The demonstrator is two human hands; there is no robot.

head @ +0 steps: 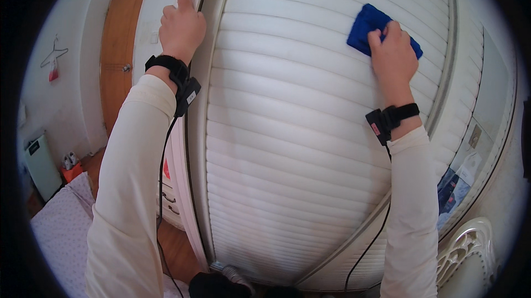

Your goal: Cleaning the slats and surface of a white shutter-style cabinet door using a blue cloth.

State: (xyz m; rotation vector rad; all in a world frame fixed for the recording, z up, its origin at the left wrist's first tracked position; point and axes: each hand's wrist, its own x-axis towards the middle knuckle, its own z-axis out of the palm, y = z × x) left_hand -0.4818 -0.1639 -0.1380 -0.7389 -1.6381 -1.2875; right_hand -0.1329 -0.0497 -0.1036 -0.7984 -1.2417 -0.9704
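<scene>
My right hand (394,55) presses a folded blue cloth (365,28) flat against a white louvred door (290,103), with its thumb and fingers bent over the cloth. Horizontal slats run across the whole door. On the left, my left hand (182,28) holds the long edge of a pale pink panel (176,173) that stands beside the louvred door's frame. Its index finger reaches up along that edge, while the inner side of the grip is hidden. A black strap with a small device and a cable sits on each wrist.
A wooden door (120,49) and a wall-hung clothes hanger (54,55) are at far left. Below are a patterned bedcover (62,231) and drawers (169,202). An ornate chair back (468,252) stands at lower right, near a reflective panel (491,103). Dark cables hang from both wrists.
</scene>
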